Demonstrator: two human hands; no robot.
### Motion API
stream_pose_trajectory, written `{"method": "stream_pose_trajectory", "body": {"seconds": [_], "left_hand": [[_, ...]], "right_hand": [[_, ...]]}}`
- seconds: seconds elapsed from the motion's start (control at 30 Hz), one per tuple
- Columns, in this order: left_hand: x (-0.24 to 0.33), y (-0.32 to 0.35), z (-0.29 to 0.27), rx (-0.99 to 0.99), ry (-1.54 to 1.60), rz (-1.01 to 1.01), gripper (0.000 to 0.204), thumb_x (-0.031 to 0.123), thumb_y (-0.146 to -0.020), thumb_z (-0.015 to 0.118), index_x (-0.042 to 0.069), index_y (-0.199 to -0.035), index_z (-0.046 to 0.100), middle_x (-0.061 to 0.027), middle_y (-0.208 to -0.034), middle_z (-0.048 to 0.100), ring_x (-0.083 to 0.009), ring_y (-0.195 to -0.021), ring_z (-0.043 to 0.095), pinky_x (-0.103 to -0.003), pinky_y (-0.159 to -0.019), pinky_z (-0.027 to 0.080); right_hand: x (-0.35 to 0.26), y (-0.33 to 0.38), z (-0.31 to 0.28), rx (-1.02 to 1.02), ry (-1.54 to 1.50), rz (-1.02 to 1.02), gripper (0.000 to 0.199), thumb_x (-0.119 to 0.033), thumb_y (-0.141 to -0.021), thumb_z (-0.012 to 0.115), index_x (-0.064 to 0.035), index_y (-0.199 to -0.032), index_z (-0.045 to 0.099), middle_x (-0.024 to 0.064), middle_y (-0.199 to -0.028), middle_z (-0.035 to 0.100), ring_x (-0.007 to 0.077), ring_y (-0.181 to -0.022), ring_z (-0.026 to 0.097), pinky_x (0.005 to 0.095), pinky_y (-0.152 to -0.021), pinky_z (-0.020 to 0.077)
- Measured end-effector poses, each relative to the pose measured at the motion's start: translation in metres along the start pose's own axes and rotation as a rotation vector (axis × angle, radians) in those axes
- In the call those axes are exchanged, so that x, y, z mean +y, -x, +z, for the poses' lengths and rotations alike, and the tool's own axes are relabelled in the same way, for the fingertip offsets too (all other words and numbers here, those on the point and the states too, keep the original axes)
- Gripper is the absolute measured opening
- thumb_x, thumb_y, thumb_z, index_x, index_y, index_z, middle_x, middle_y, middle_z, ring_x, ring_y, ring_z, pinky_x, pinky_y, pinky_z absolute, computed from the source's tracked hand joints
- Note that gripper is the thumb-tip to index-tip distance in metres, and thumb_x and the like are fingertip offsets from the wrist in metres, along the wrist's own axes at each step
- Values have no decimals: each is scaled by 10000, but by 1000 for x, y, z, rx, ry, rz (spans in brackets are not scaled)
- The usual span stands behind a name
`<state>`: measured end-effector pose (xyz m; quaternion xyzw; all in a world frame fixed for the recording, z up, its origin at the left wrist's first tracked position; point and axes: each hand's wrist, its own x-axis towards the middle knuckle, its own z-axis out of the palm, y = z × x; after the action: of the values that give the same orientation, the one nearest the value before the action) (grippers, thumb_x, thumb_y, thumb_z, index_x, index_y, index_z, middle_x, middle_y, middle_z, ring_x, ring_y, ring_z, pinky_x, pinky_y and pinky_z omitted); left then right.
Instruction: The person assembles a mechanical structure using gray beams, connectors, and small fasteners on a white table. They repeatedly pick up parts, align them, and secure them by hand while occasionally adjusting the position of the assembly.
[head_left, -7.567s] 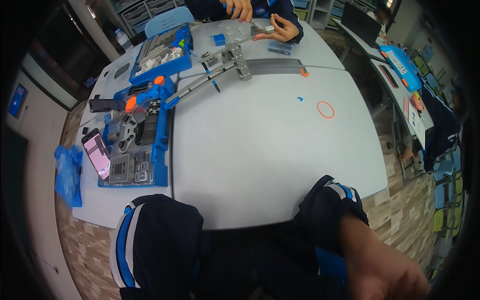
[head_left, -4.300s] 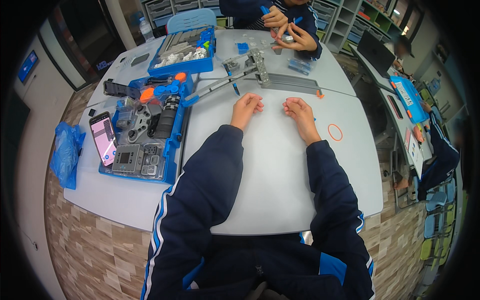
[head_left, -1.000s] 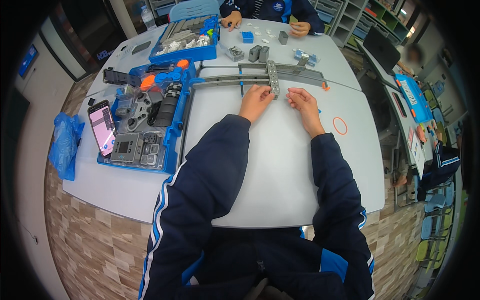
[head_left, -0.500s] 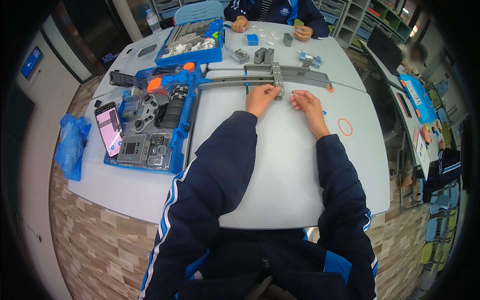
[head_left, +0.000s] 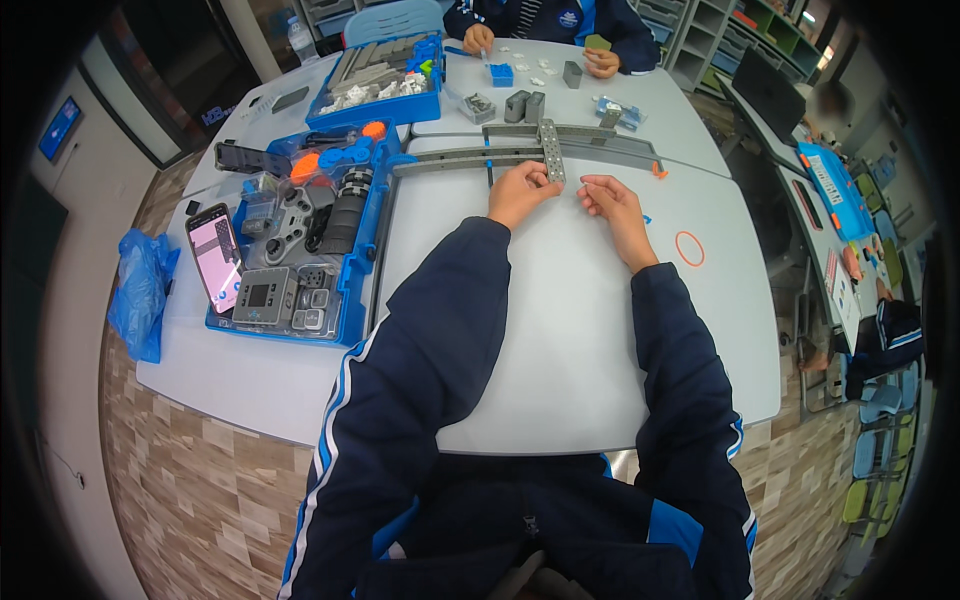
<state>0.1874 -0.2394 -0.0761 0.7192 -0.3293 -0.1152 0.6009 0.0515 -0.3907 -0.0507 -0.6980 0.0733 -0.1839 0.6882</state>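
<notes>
Bag (head_left: 140, 290) of blue plastic sits far left of the grey perforated beam (head_left: 549, 152), then the blue parts tray (head_left: 355, 290). Left hand (head_left: 522, 190) has its grip clamped on the beam's near end; right hand (head_left: 612, 205) rests just right, fingers loosely apart. A twist could lever the crossed beams (head_left: 520, 155) askew on the bench (head_left: 560, 340).

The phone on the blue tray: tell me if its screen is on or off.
On. The phone lies face up on the left edge of the blue tray, and its screen glows pink-white rather than dark. What it displays is too small to tell.
</notes>
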Motion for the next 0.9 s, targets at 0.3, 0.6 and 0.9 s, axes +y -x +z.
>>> {"method": "stream_pose_trajectory", "body": {"seconds": [0.3, 0.6, 0.9], "left_hand": [[6, 7, 1, 51, -98, 13, 464, 372, -746, 796, 38, -1031, 646, 36, -783, 612, -48, -646, 512, -222, -597, 414], [15, 10, 1, 58, -135, -7, 470, 454, -766, 761, 51, -988, 660, 4, -776, 655, -83, -705, 575, -240, -658, 445], [15, 17, 3, 42, -87, -22, 439, 432, -778, 757, 51, -972, 658, 3, -791, 657, -77, -709, 569, -229, -659, 441]], "right_hand": [[0, -2, 0, -1, 24, 3, 268, -162, -955, 538, 21, -1143, 594, 27, -940, 633, 71, -800, 550, 209, -736, 440], [0, -1, 1, 2, 18, 7, 279, -156, -949, 546, 25, -1156, 590, 27, -933, 636, 69, -786, 548, 206, -731, 440], [2, 5, 1, -7, 16, 15, 276, -153, -957, 537, 23, -1162, 588, 31, -925, 639, 69, -781, 548, 208, -733, 444]]}}
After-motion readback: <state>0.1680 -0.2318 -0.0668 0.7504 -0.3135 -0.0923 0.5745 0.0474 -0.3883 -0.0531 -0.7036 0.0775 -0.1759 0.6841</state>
